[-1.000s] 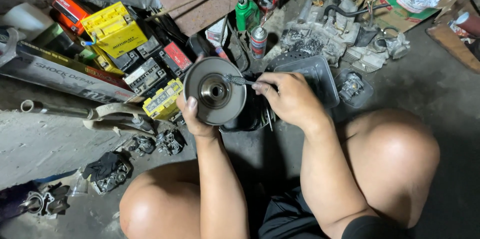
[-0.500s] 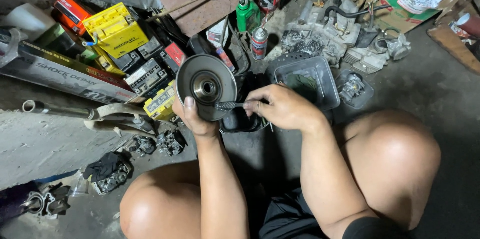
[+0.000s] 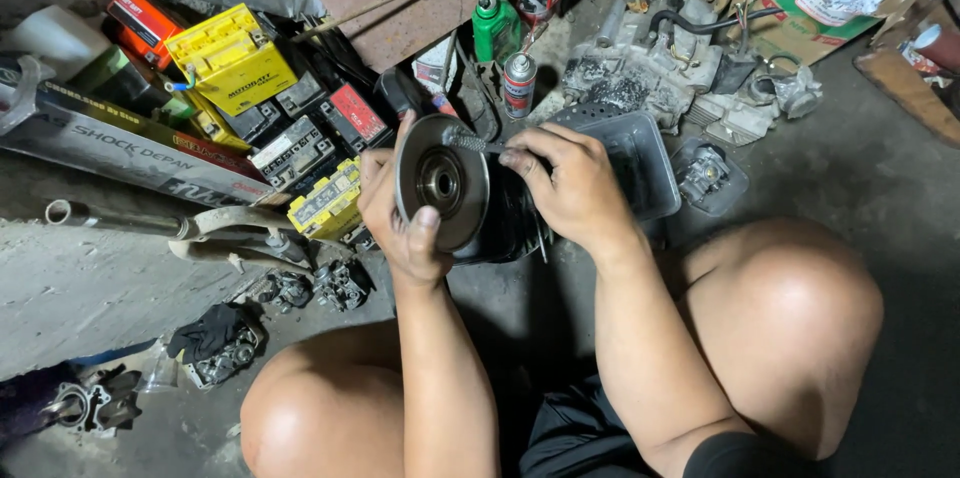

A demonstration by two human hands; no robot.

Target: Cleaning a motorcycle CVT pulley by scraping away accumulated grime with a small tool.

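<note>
My left hand point(image 3: 400, 223) grips a round grey metal pulley disc point(image 3: 442, 181) by its rim, its face with the dark centre hub turned toward me. My right hand point(image 3: 565, 183) pinches a small wire brush point(image 3: 468, 143), whose bristle end rests on the disc's upper right rim. Both hands hover above a black tub point(image 3: 505, 228) on the concrete floor, between my bare knees.
A grey plastic tray point(image 3: 640, 163) lies just behind my right hand. Yellow, red and black battery boxes point(image 3: 232, 58) pile at the left, with a long box and metal tube. A spray can point(image 3: 518, 84), green bottle point(image 3: 494, 28) and engine parts point(image 3: 650, 68) sit behind.
The disc has tilted and turned slightly in my left hand. My right hand has moved the brush from the disc's centre up to its upper right rim.
</note>
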